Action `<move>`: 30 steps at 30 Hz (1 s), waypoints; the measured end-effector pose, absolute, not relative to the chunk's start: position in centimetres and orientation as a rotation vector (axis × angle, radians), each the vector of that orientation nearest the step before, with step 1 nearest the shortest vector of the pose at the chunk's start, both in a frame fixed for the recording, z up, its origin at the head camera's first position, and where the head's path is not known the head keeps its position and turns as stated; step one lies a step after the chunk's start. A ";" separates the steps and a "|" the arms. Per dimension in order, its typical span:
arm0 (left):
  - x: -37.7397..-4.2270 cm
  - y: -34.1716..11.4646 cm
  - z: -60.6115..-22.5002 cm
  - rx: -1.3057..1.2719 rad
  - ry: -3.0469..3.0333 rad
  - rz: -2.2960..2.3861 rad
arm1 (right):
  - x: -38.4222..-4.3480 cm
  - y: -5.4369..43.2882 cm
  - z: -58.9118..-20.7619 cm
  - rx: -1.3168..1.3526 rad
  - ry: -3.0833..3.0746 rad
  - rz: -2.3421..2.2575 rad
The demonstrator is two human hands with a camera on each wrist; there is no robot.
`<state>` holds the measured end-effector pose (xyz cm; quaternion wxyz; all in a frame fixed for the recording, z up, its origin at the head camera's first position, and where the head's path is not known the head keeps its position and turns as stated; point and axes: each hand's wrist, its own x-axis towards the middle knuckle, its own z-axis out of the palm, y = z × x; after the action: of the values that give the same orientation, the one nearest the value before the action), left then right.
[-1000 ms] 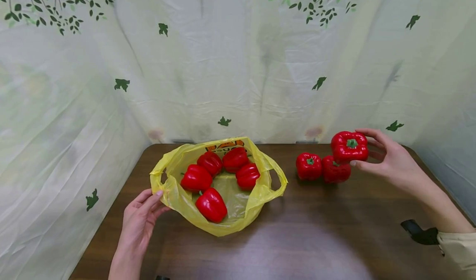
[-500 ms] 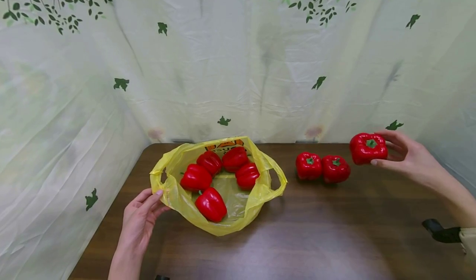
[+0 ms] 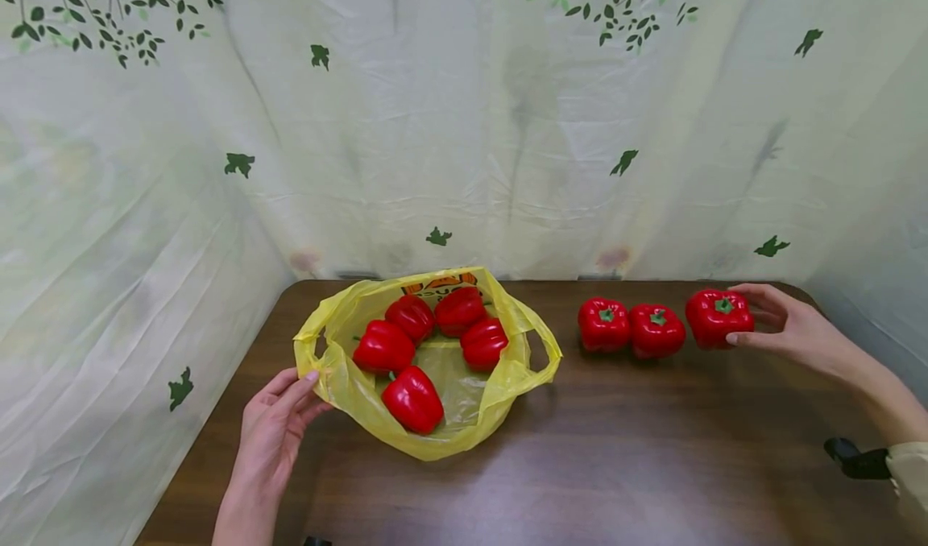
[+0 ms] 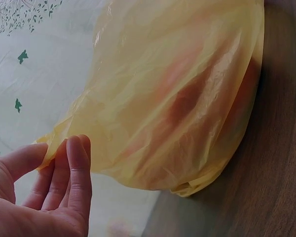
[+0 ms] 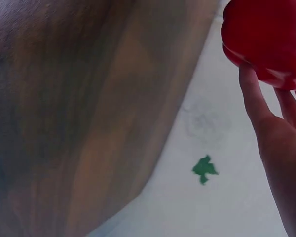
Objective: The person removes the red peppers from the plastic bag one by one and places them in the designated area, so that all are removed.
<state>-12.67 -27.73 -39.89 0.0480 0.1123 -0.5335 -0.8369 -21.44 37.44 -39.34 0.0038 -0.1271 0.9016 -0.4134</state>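
Observation:
My left hand (image 3: 274, 429) pinches the left edge of a yellow plastic bag (image 3: 326, 373) between thumb and fingers, as the left wrist view also shows. The bag's mouth is spread wide, and several red bell peppers (image 3: 413, 399) lie inside. At the right, my right hand (image 3: 801, 332) grips a red bell pepper (image 3: 719, 319) from its right side, thumb in front and fingers behind, green stem facing the camera. That pepper is low over the table's far right part, beside two other red bell peppers (image 3: 604, 324) (image 3: 656, 331) standing close together.
The brown wooden table (image 3: 616, 449) reaches back to a pale curtain (image 3: 464, 127) with a green leaf pattern. Curtain also hangs along the left and right sides. The bag's right handle loop (image 3: 540, 353) sticks out toward the pair of peppers.
My right hand has carried its pepper rightward, away from above the other two, then lowered it toward the table. The left hand and the bag have stayed in place.

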 end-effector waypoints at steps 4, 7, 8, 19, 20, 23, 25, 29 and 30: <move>-12.7 -27.7 -40.0 0.340 -1.628 -2.548 | -21.6 38.0 -40.2 -0.361 2.803 -1.269; -12.7 -27.7 -40.0 0.338 -1.628 -2.548 | -21.8 38.2 -40.9 -0.339 2.801 -1.245; -12.7 -27.8 -40.0 0.338 -1.628 -2.549 | -21.9 38.2 -41.2 -0.332 2.800 -1.239; -12.7 -27.8 -40.0 0.362 -1.632 -2.546 | -22.4 38.0 -43.2 -0.314 2.764 -1.300; -12.7 -27.8 -40.0 0.360 -1.632 -2.546 | -22.4 37.9 -43.3 -0.313 2.765 -1.301; -12.7 -27.8 -40.0 0.356 -1.627 -2.548 | -22.4 37.7 -43.3 -0.312 2.758 -1.308; -12.7 -27.8 -40.0 0.358 -1.626 -2.547 | -22.3 37.5 -43.2 -0.308 2.756 -1.311; -12.7 -27.9 -40.0 0.373 -1.627 -2.548 | -22.0 37.1 -43.2 -0.311 2.762 -1.287; -12.7 -27.9 -40.0 0.375 -1.629 -2.547 | -22.0 37.0 -43.2 -0.315 2.767 -1.283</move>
<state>-12.70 -27.87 -40.02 0.0474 0.1229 -0.5341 -0.8351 -22.01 37.01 -43.20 0.0377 -0.1028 0.9017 -0.4182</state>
